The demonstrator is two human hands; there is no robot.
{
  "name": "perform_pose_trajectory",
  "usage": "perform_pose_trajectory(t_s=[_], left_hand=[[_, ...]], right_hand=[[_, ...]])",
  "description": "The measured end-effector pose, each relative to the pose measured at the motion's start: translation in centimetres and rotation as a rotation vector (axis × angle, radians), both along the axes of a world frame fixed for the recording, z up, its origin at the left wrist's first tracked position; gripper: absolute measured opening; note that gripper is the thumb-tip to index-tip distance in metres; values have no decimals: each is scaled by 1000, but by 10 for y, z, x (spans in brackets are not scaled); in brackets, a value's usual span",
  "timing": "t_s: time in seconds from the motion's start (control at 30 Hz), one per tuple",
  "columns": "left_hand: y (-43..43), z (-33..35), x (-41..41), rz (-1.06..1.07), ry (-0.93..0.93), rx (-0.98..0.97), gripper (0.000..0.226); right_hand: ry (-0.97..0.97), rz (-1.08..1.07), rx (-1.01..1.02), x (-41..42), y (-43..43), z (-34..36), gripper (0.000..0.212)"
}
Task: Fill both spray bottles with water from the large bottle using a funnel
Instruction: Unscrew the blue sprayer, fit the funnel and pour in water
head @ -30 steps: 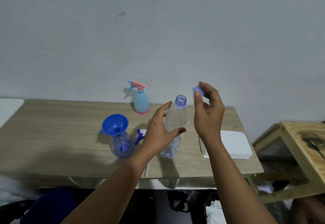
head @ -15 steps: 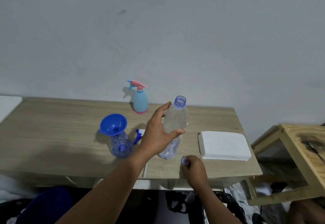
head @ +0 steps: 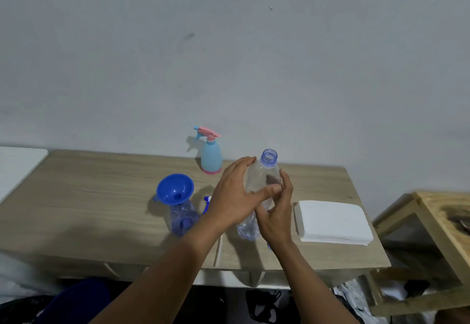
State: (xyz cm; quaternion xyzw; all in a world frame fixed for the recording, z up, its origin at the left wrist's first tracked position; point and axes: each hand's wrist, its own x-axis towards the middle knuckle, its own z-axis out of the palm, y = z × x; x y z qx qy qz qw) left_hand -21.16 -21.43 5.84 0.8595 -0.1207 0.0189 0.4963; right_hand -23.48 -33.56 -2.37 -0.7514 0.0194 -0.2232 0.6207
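No legible text, labels, brand marks, numbers or signs in view, large bottle [head: 263, 183] clear and unlabelled, light blue spray bottle [head: 211, 154] plain, blue funnel [head: 175, 189] unmarked, white stack of paper [head: 333, 222] blank.

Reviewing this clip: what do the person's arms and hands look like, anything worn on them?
Both forearms are bare as far as the frame shows, with no sleeves. The left hand and right hand wear no gloves; no rings, watch or wristbands are visible.
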Motion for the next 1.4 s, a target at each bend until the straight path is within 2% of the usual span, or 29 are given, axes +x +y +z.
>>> perform_pose_trajectory(t_s=[0.07,0.13,0.23,0.33,0.43,0.6,0.7,0.9,1.17,1.4], left_hand=[[16,5,-4,10,-27,17,90],[43,7,-8,123,-122,2,89],[93,-4,-7,328,-236,123,98],[133,-21,-8,454,-89,194,115],[153,-36,-9,423,41,253,124],[160,-58,-4,363,97,55,97],[158,-59,-4,353,82,-42,66],[156,-64,-2,331,84,-110,65],[157,-64,-1,334,82,-121,67],[157,-65,-1,315,57,-121,68]], right_hand=[[-37,-22,-3,4,6,0,83],[-69,-16,-3,8,8,2,82],[-117,49,-77,18,9,13,84],[-88,210,-258,28,10,34,84],[8,376,-496,39,10,55,85],[122,536,-901,49,14,71,82],[153,567,-1053,54,16,76,83],[201,585,-1236,63,17,88,81],[158,533,-1484,69,21,109,76],[134,538,-1546,72,25,124,76]])
